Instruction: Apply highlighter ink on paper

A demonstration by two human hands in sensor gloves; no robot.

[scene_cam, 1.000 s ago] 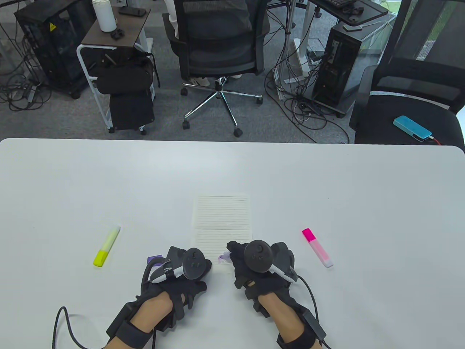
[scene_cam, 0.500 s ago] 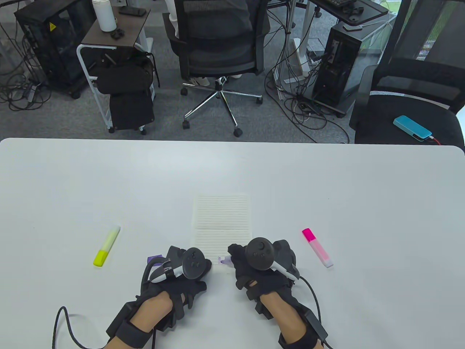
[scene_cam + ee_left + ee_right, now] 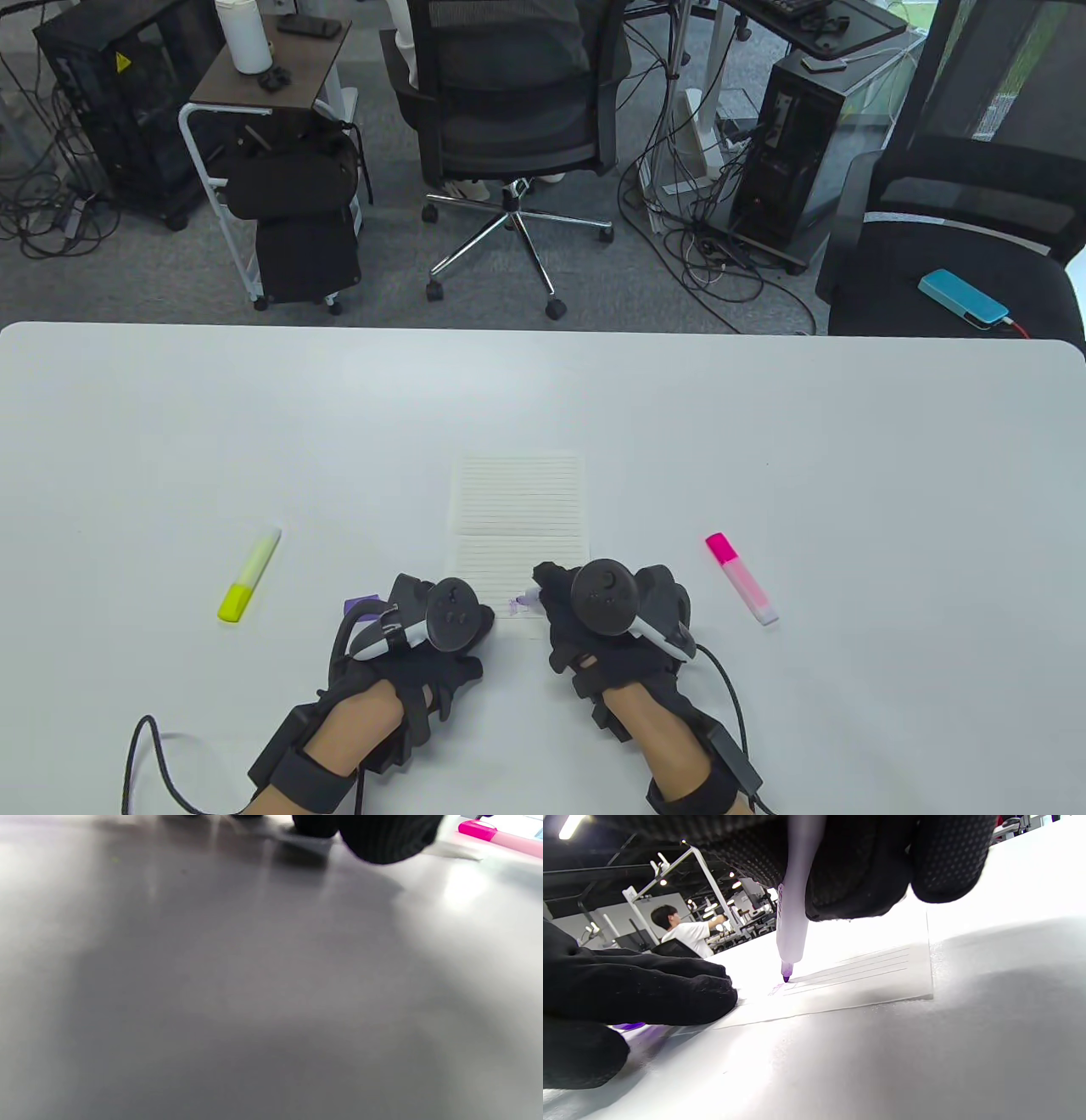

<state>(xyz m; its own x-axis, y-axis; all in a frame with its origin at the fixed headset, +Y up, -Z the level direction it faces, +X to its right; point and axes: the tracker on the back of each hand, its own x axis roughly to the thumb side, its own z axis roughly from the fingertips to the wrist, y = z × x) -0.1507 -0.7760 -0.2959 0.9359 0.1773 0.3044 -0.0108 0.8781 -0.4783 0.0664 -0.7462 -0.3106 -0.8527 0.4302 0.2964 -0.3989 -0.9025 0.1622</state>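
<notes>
While the right hand (image 3: 611, 624) pinches a purple highlighter (image 3: 524, 604) low in the middle of the table view, its tip sits on the bottom left corner of the lined paper (image 3: 522, 518), where a small purple mark shows. The left hand (image 3: 424, 632) lies just left of that corner, apparently steadying the sheet; a purple cap (image 3: 361, 604) peeks out at its far side, and whether the fingers grip it cannot be told from above. A yellow highlighter (image 3: 248, 576) lies at the left of the counter (image 3: 764, 424), a pink highlighter (image 3: 741, 579) at the right, both well apart from the sheet.

Blur fills the left wrist view: grey counter, a dark gloved fingertip (image 3: 382, 840) along the top edge, the pink highlighter (image 3: 488, 832) in the upper right corner. How the left fingers lie stays unclear here.

From the right wrist view, the right fingers (image 3: 865, 866) are clamped on the highlighter barrel (image 3: 793, 912), nib down on the paper (image 3: 882, 980) beside faint purple strokes at centre left. The left hand (image 3: 628, 984) rests flat at the sheet's near corner.

The risk, as it looks: working this close to the edge, a stroke could run off onto the counter. If the left hand eases its pressure, the loose sheet could slide or buckle under the nib and smear the ink.
</notes>
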